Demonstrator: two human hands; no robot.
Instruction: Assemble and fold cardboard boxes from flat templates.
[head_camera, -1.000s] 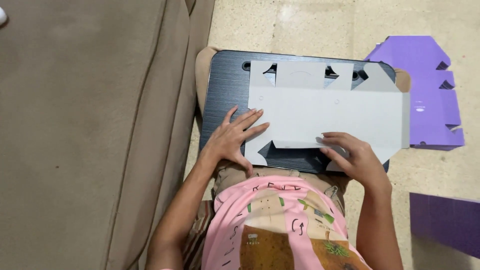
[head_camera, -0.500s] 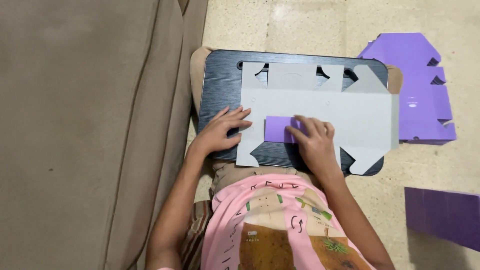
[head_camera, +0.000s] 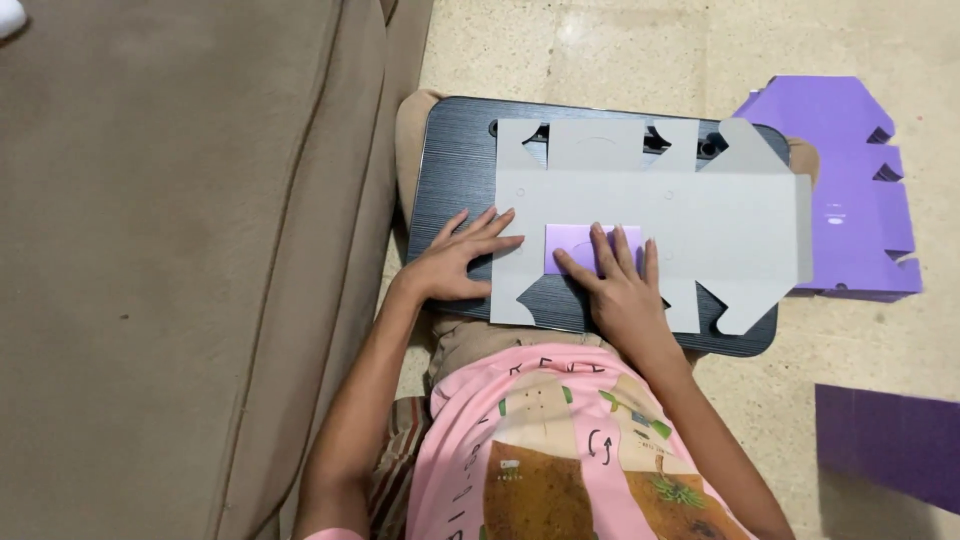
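- One brown sofa (head_camera: 170, 250) is filling the far left, its edge running just beside the dark lap surface (head_camera: 455, 170).
- Two hands are pressing down: the left hand (head_camera: 455, 265) is lying flat with fingers spread, fingertips overlapping the left edge of the grey cardboard cutout (head_camera: 700, 225), gripping nothing.
- One cutout is lying flat on the surface, overhanging its right edge.
- One purple flap (head_camera: 565, 245) is folded onto the cutout's middle; the right hand (head_camera: 620, 290) is pinning it, fingers extended, nothing grasped.
- Two purple pieces are resting on the floor at right: a notched sheet (head_camera: 835, 190) touching the cutout, and another (head_camera: 890, 440) well apart, with bare floor lying between them.
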